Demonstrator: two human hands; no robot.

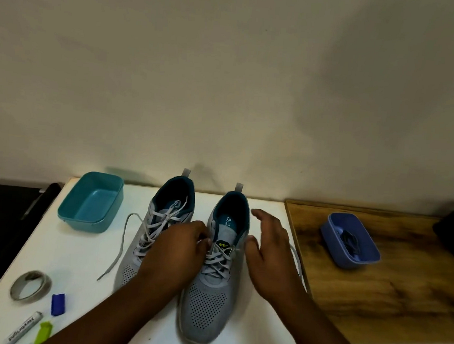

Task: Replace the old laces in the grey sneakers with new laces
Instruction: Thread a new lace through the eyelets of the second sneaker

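Observation:
Two grey sneakers with teal lining stand side by side on the white table, toes toward me. The left sneaker (162, 221) is loosely laced, and one grey lace end (121, 241) trails onto the table. My left hand (178, 252) reaches across it and pinches the old lace (220, 255) near the tongue of the right sneaker (210, 303). Just right of that shoe my right hand (270, 256) hovers with fingers spread, holding nothing. A blue tray (349, 260) on the wooden board holds dark laces (351, 240).
An empty teal tray (90, 204) sits at the table's back left. A tape roll (30, 286), a blue clip (58, 303), a marker (23, 328) and a green clip (43, 332) lie at the front left. The wooden board (387, 298) covers the right side.

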